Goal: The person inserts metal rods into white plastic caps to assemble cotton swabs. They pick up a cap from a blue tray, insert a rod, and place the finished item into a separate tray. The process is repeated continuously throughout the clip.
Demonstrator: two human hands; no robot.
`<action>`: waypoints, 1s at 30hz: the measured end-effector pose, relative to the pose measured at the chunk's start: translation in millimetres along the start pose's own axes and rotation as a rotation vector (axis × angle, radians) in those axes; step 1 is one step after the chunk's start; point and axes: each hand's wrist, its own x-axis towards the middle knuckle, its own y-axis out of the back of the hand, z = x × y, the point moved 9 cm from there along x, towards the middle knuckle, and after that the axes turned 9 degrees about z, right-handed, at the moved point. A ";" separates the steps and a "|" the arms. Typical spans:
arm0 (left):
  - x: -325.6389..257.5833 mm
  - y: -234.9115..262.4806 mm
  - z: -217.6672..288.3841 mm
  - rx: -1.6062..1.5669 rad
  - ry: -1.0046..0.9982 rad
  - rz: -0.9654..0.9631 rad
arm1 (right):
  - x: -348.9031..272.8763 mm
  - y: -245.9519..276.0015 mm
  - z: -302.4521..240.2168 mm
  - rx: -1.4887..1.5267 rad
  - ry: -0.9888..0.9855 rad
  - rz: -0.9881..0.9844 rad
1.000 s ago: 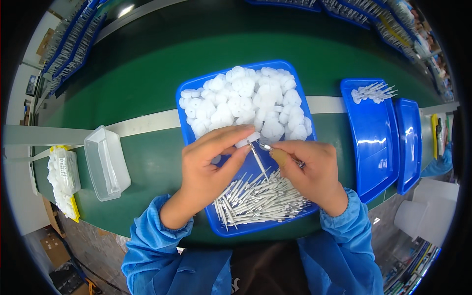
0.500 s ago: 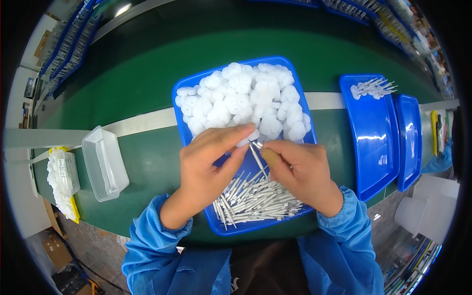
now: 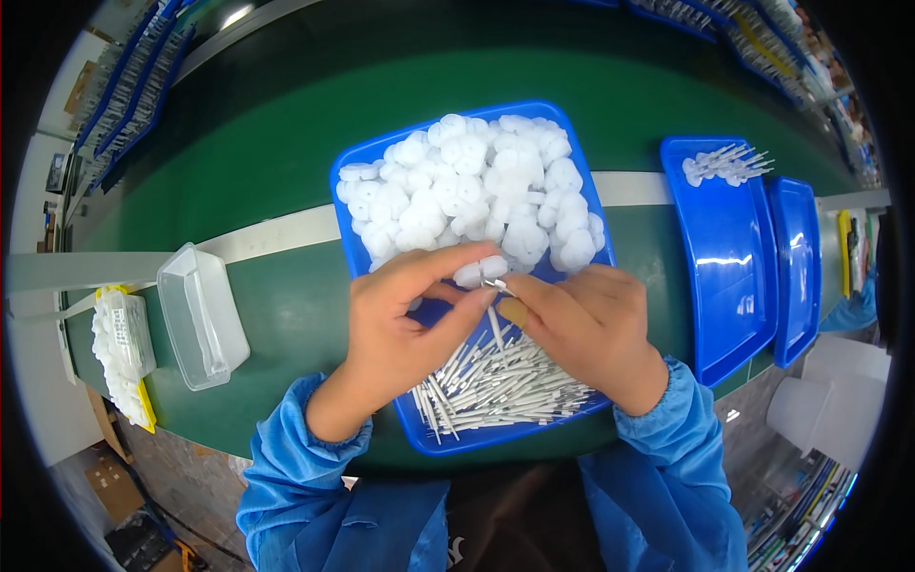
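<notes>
Over a blue tray (image 3: 340, 214), my left hand (image 3: 386, 310) pinches a white, lobed plastic disc (image 3: 479, 272) between thumb and fingers. My right hand (image 3: 600, 319) is closed on a thin white rod with a metal end (image 3: 498, 285), whose tip meets the disc's near edge. Another white rod (image 3: 497, 329) slants down below the fingertips; whether a hand holds it I cannot tell. Behind my hands, a heap of similar white discs (image 3: 467, 181) fills the tray's far part. Many thin white rods with metal ends (image 3: 496, 386) lie in its near part.
To the right, a blue tray (image 3: 729, 276) carries several discs with rods attached (image 3: 729, 165) at its far end; another blue tray (image 3: 796, 276) lies beside it. A clear plastic box (image 3: 203, 319) and a bagged pile of white pieces (image 3: 122, 348) are at left on the green table (image 3: 286, 296).
The disc in my left hand has turned, so more of its lobed face shows. My right hand has shifted slightly and its fingers are more curled, with the rod now pointing at the disc.
</notes>
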 end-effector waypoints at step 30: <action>-2.9 2.9 -0.9 -0.111 0.029 0.023 | 2.1 2.9 15.3 0.158 -0.190 0.027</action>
